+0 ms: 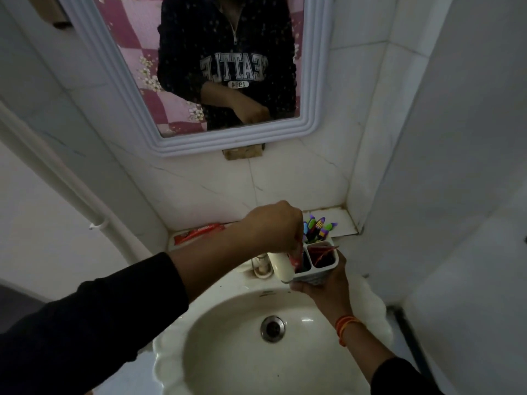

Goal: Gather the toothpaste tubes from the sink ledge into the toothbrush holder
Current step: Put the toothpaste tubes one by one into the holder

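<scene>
The holder (316, 265) is gripped from below by the right hand (325, 283) and lifted off the ledge (346, 222), apparently so that the tube (383, 256) pinched in the left hand's (271, 226) closed fingers (293, 246) can be lowered into its left compartment, while another tube (199, 232) lies on the ledge left of the holder.

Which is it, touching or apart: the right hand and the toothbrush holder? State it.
Touching. The head view shows the right hand cupping the toothbrush holder from below, fingers wrapped against its base and thumb against its right wall, holding it above the sink.
</scene>
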Demonstrator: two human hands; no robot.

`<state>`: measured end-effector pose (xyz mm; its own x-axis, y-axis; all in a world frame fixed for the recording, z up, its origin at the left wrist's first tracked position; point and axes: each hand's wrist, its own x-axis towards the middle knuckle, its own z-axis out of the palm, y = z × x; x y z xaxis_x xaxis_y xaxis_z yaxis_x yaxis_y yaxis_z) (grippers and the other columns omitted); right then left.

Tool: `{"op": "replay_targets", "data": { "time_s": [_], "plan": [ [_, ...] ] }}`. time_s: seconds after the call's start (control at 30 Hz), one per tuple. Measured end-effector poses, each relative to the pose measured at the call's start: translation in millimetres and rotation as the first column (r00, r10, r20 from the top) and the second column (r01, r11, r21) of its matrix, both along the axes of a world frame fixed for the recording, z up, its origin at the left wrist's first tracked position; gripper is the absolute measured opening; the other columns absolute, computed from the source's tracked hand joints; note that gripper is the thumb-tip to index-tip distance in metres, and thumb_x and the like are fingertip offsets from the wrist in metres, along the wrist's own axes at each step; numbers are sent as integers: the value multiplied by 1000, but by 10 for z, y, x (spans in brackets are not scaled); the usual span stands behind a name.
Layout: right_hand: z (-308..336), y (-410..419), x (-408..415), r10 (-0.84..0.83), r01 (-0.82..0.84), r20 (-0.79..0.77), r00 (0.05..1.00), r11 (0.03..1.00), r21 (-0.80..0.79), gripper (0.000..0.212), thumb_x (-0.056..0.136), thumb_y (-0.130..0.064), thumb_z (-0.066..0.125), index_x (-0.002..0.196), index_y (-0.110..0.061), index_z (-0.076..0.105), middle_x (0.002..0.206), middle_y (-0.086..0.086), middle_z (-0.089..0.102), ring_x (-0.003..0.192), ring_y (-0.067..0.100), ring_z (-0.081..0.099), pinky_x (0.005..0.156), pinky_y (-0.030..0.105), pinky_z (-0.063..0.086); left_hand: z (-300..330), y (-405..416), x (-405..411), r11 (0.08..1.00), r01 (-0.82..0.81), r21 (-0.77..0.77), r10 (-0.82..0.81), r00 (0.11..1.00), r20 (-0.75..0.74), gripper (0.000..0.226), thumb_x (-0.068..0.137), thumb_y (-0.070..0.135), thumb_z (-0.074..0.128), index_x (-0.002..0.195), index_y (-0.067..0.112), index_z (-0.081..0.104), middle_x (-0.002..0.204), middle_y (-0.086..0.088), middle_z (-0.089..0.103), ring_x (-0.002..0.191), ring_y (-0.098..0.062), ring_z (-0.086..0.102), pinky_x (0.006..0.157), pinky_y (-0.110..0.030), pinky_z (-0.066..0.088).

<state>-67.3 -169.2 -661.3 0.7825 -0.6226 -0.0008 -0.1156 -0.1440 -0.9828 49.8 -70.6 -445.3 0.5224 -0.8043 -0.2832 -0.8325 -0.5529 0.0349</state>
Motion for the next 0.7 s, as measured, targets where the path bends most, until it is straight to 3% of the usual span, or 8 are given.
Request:
{"op": "replay_targets", "data": {
  "time_s": [0.07,0.17,0.23,0.37,0.43,0.5,0.57,0.7],
  "plan": [
    [-17,-9,4,2,-2,4,1000,1000,6,120,37,-15,105,139,-15,41,132,-2,60,122,10,60,95,20,56,-36,-6,67,998,-63,-22,61,992,-108,30,85,35,72,107,18,80,100,-4,77,95,-21,71,81,-39,62],
    [-38,5,9,-5,4,22,1000,999,47,116,40,-2,102,137,-17,40,128,-10,58,118,1,58,84,11,56,-3,74,340,976,-180,-126,149,964,-219,26,85,32,76,105,17,82,103,2,80,96,-13,72,91,-32,59],
    [-38,9,7,-4,1,36,999,997,72,117,40,3,101,136,-25,38,126,-16,55,115,0,58,82,14,58,-69,204,589,946,-263,-191,217,949,-231,22,87,26,76,104,15,82,105,1,80,96,-11,74,96,-29,57],
    [-91,-11,-4,1,-3,20,1000,997,83,114,37,-14,105,130,-39,43,126,-12,58,121,20,61,84,35,64,-555,529,1043,934,-348,-86,338,935,-105,25,88,18,66,108,10,80,113,-7,78,105,-22,73,98,-28,54],
    [-78,9,-9,10,-10,0,1000,997,71,104,42,-24,104,124,-43,43,120,-6,62,119,25,64,81,24,62,-850,662,1159,929,-364,68,368,928,-60,39,91,18,62,128,10,70,132,-10,68,119,-28,65,101,-26,48],
    [-82,15,-7,10,-12,39,999,998,67,110,37,-27,104,125,-49,42,126,-11,60,123,21,62,89,32,62,-1136,757,1211,908,-379,180,392,919,-44,60,93,18,58,151,13,46,147,-15,53,131,-31,54,107,-29,43],
    [-102,2,-7,-7,2,54,999,997,81,117,30,-34,102,127,-55,40,133,-16,56,126,15,58,97,49,58,-1380,803,1210,898,-398,188,408,913,-17,75,92,17,58,160,19,27,153,-17,45,138,-31,47,114,-32,38],
    [-119,11,-3,8,-9,17,1000,997,71,113,32,-42,103,128,-43,44,132,-9,59,124,22,61,92,62,57,-1686,795,1207,919,-365,147,348,928,131,63,98,9,44,159,22,32,146,-15,51,139,-33,43,115,-37,37]
  ]
}}
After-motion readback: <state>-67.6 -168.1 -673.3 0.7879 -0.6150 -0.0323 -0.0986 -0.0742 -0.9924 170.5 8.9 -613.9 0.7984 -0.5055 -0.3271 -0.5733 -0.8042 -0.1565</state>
